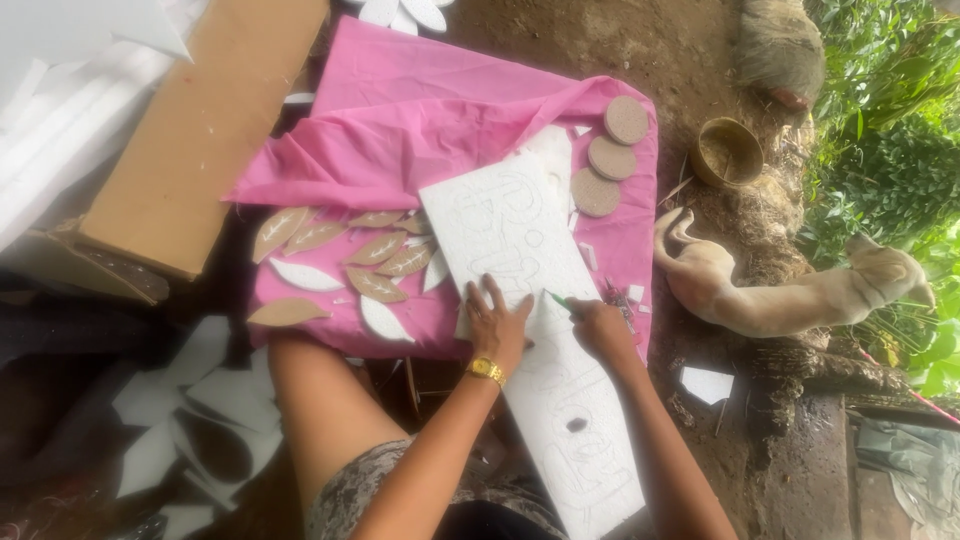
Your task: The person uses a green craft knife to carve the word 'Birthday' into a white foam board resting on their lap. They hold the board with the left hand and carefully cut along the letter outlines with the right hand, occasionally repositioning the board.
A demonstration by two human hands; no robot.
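A long white foam board [520, 260] with outlined shapes drawn on it lies across a pink cloth [420, 120] and over my lap. My left hand [497, 318], with a gold watch at the wrist, presses flat on the board with fingers spread. My right hand [600, 325] grips a green pen [558, 299], its tip touching the board beside my left hand.
Brown and white leaf cutouts [340, 265] lie on the cloth at left. Three round cardboard discs [611, 157] sit at the cloth's far right. A cardboard box [195, 130] stands at left. A tan dog [790, 295] lies on the dirt at right, near a brass bowl [727, 152].
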